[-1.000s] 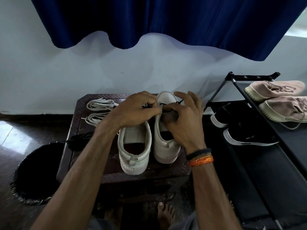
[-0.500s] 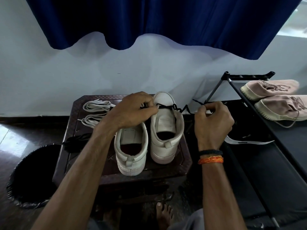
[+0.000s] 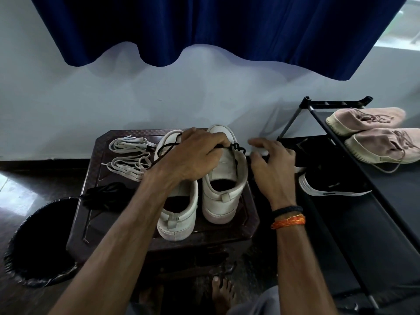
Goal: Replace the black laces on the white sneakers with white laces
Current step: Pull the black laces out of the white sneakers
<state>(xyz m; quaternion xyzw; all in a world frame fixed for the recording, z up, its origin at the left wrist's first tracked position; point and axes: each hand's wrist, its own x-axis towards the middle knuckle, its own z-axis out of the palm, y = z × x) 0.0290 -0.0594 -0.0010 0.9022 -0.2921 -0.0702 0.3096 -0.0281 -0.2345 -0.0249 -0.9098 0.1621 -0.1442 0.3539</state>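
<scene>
Head view, item by item.

Right-hand sneaker point(image 3: 223, 169): white, standing on the dark table point(image 3: 91, 196) with its heel near and toe far, touching the left-hand sneaker point(image 3: 179, 201) beside it. Its upper is looking fairly stiff, so it is likely staying put while a lace is drawn. A sensible place to steady it is the collar or heel.

Black lace point(image 3: 236, 148): thin, limp cord, still threaded at the far eyelets of the right-hand sneaker and kinking into small loops. It is probably light and liable to snag, so it is best taken close to the eyelet and drawn in short pulls.

Left hand point(image 3: 193, 155): lying across both sneakers, fingers curled and pinching the black lace at the right-hand sneaker's throat. A slack length is looping back over the left-hand sneaker.

Right hand point(image 3: 272, 164): hovering just right of the right-hand sneaker, fingers spread and blurred, holding nothing visible.

White laces point(image 3: 129, 155): two flat, folded bundles lying at the far left of the table. Soft and springy by appearance.

Removed black lace point(image 3: 106, 194): a loose heap at the table's left edge, near the bin point(image 3: 34, 242).
</scene>
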